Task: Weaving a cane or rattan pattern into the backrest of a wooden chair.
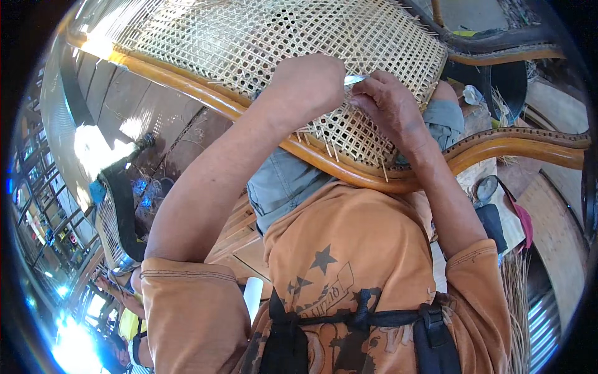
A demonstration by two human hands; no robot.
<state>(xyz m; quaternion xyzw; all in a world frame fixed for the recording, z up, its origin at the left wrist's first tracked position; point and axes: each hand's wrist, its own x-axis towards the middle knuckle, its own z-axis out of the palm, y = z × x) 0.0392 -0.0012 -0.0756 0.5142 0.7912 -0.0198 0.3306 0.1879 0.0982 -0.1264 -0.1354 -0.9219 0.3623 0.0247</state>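
A woven cane panel in a varnished, curved wooden chair frame lies across my lap. My left hand is closed in a fist over the cane. From it a thin, shiny, blade-like piece points toward my right hand. My right hand has its fingers drawn together at the far end of that piece, just above the weave; what they pinch is hidden. Loose cane ends stick out along the near edge of the frame, below my hands.
A curved frame rail with a row of small holes reaches right. Beyond it stands another dark curved rail. Wooden floorboards lie at left, beside a mesh-backed piece. Long cane strands hang at lower right. Another person sits at lower left.
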